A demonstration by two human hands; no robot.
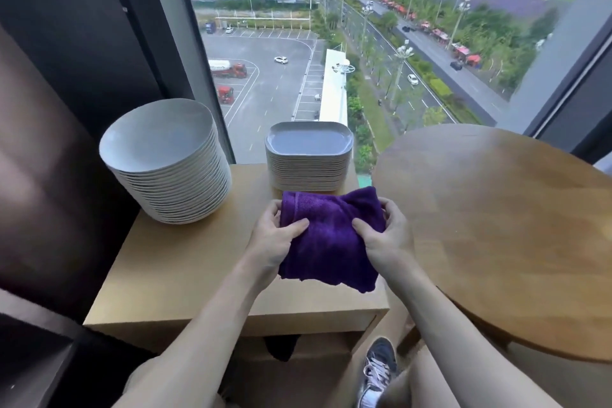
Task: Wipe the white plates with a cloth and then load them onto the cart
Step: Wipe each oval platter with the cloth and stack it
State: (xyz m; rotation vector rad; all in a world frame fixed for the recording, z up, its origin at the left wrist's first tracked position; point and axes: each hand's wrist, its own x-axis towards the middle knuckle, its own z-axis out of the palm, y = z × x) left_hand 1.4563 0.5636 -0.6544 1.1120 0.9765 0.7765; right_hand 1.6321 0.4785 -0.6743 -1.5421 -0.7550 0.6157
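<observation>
A folded purple cloth [331,238] hangs just above the small wooden table [185,262]. My left hand [275,235] grips its left edge and my right hand [387,232] grips its right edge. Behind the cloth stands a tall stack of white rectangular plates [309,159], with its base partly hidden by the cloth. At the table's far left corner is a taller stack of round white plates [169,159], which leans slightly. No cart is in view.
A round wooden table [496,225] stands close on the right. A large window [331,26] rises right behind the plates. Dark wall panels [66,109] close off the left. My shoe [377,371] shows below, between the two tables.
</observation>
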